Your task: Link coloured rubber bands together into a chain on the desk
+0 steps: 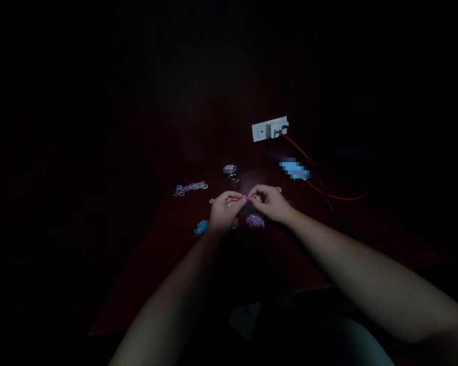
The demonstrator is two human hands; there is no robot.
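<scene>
Your surface (148, 264), dark reddish, runs under both hands and out past the grip on all sides; most of the room is too dark to read. Red cable (334, 196) loops well right of the grip, black cable (324, 193) running between it and your right forearm. Your right hand (267, 202) and left hand (226, 209) meet over the surface, fingertips nearly touching. White socket panel (260, 132) sits beyond the grip and to the right, white plug (275, 129) in it. Blue pixelated patch (294, 168) is beyond your right hand, can't tell what it covers.

Multicoloured loops (191, 188) lie beyond and left of your left hand. Clear lidded jar (231, 173) is straight beyond the grip, upright. Purple pile (255, 220) is on your side of the grip, nearest your right hand; blue pile (201, 227) is just left of your left wrist. Small blue loop (211, 201) is just left of your left hand, tan loop (278, 189) just beyond your right.

Key relation: tiny pale piece (246, 198) sits between the two sets of fingertips. Both hands look pinched on it, neither nearer. Too small to tell its long axis or exact type.
</scene>
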